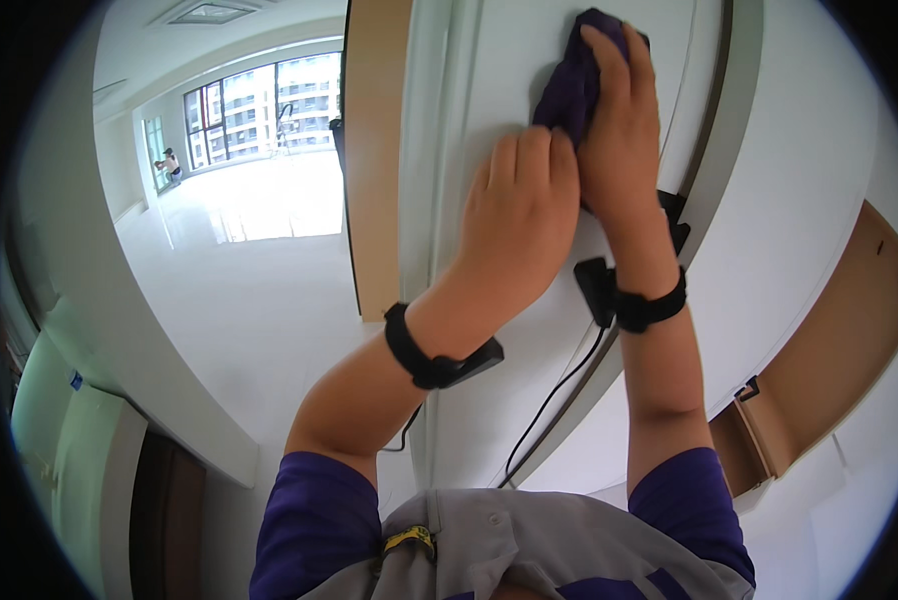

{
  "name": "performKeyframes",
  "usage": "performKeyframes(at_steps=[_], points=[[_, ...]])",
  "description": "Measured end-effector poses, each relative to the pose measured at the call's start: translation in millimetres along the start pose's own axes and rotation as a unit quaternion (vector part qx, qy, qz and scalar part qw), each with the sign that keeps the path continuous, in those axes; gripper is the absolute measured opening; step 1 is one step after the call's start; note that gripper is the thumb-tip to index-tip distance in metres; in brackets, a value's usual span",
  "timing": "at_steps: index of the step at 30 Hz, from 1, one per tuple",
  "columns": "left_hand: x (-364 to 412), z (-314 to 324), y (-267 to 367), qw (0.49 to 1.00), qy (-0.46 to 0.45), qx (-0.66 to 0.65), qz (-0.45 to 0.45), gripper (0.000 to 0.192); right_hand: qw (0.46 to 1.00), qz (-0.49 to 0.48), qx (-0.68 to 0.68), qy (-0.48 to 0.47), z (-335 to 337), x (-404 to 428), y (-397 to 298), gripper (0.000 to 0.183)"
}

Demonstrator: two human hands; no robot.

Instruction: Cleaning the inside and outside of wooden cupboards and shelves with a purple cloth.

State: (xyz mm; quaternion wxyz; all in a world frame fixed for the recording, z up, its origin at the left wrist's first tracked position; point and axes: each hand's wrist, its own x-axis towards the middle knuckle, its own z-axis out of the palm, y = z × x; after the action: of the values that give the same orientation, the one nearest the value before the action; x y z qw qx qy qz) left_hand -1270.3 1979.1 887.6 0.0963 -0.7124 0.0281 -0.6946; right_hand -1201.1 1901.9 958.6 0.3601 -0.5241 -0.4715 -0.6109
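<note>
A dark purple cloth (pixel 565 97) lies bunched against a white panel (pixel 509 67), which looks like a door or cabinet front. My right hand (pixel 621 135) presses the cloth to the panel, its fingers spread over the upper part. Just left of it, my left hand (pixel 524 202) has its fingers curled at the cloth's lower end; whether it grips the fabric is hidden. Each wrist wears a black strap with a small black device, and a black cable (pixel 558 405) hangs below the right one.
An open wooden cabinet door (pixel 831 337) stands at the lower right. A wood-coloured panel edge (pixel 378 157) rises left of the white panel. Beyond a doorway lies a glossy white floor (pixel 231 300), with a stepladder (pixel 284 131) near the windows and another person (pixel 169 166) crouching far off.
</note>
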Motion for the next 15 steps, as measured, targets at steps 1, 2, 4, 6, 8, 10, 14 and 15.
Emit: performKeyframes(at_steps=[1, 2, 4, 6, 8, 10, 14, 15], points=[[-8, -1, 2, 1.0, -0.011, -0.006, -0.014, 0.033, 1.0, -0.012, -0.001, 0.015, 5, -13, 5, 0.055], [-23, -2, 5, 1.0, -0.01, -0.011, -0.014, 0.033, 0.999, -0.024, -0.002, 0.029, 9, -28, 10, 0.054], [-66, 1, 5, 0.997, -0.045, -0.065, -0.02, 0.026, 0.999, 0.009, -0.026, -0.021, 9, -71, 6, 0.061], [-119, 4, 12, 0.993, -0.043, -0.106, -0.027, 0.02, 0.998, 0.026, -0.021, -0.058, 4, -117, -9, 0.06], [-176, 7, 22, 0.991, -0.069, -0.109, -0.027, 0.026, 0.998, 0.012, -0.015, -0.058, 5, -172, -16, 0.055], [-220, 3, 41, 0.985, -0.11, -0.12, -0.051, 0.028, 0.999, -0.005, -0.007, -0.051, 1, -220, -24, 0.041], [-251, -5, 40, 0.953, -0.203, -0.2, -0.099, 0.032, 0.992, -0.028, 0.054, -0.106, -4, -244, -33, 0.033], [-250, -5, 33, 0.947, -0.205, -0.226, -0.1, 0.032, 0.992, -0.041, 0.061, -0.098, -3, -230, -35, 0.034]])
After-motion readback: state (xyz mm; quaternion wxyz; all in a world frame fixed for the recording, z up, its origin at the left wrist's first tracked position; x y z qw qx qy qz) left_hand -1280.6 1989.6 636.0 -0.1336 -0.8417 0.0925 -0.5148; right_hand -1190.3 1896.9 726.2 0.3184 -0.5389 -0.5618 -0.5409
